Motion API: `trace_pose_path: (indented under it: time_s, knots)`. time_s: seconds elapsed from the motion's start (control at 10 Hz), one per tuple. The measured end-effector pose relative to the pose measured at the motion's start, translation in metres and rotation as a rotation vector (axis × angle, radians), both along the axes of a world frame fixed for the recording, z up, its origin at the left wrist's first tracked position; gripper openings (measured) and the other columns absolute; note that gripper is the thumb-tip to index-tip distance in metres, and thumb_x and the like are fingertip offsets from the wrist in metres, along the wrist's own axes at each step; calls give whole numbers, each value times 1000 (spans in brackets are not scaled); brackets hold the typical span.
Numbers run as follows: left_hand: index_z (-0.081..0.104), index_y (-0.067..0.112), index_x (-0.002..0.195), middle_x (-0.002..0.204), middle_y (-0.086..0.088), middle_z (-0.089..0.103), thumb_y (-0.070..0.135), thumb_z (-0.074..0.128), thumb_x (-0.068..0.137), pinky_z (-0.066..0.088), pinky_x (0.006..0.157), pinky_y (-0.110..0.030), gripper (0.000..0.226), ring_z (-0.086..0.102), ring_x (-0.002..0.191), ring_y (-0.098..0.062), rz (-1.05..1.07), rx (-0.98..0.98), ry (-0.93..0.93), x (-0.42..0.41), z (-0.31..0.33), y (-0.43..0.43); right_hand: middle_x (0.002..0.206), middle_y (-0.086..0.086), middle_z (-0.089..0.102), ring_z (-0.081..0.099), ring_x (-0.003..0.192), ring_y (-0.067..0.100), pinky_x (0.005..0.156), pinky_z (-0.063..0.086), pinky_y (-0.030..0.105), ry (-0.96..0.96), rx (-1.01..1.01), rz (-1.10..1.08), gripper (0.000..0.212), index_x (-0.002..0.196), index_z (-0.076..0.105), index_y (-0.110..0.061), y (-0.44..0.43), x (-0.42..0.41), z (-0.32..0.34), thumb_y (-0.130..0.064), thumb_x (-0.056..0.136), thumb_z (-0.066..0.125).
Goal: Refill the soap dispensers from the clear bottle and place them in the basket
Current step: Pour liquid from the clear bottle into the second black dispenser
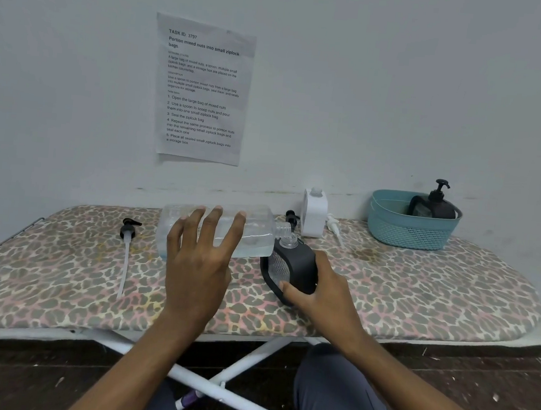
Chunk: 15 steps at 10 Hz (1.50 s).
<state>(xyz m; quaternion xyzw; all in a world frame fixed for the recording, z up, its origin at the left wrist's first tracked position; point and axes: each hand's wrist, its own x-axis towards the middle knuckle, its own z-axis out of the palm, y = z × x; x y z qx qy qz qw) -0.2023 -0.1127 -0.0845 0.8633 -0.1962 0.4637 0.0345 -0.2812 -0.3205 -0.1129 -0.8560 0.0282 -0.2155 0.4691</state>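
Observation:
My left hand (200,257) grips the clear bottle (257,233), tipped on its side with its neck over the open mouth of a black soap dispenser (296,264). My right hand (320,291) holds that dispenser, tilted, on the leopard-print board (418,293). A little liquid lies in the bottle's lower side. A white dispenser (314,213) stands open behind, its white pump (334,226) lying beside it. Another black dispenser (432,204) with its pump on sits in the teal basket (404,231) at the far right.
A black pump (128,231) with a long white tube lies on the board to the left. A second black pump head (291,218) shows behind the bottle's neck. A printed sheet (204,91) hangs on the wall. White board legs (231,374) cross below.

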Motion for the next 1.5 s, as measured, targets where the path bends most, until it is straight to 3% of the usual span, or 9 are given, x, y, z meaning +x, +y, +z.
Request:
trace_pose_path:
  time_s: [0.8, 1.5]
  knots:
    - [63, 17, 143, 140, -19, 61, -15, 61, 70, 36, 109, -57, 79, 52, 133, -44, -2, -3, -10, -1, 0, 0, 95, -19, 66, 62, 84, -9, 63, 46, 10, 2, -17, -2, 45, 120, 51, -32, 0, 0, 0, -34, 87, 81]
    - [62, 17, 144, 139, -19, 62, -14, 63, 70, 35, 110, -56, 79, 52, 133, -43, 3, 0, -16, 0, 0, 0, 97, -17, 67, 62, 89, -7, 67, 50, 14, 6, -23, -9, 46, 120, 52, -29, -1, 1, -2, -35, 86, 81]
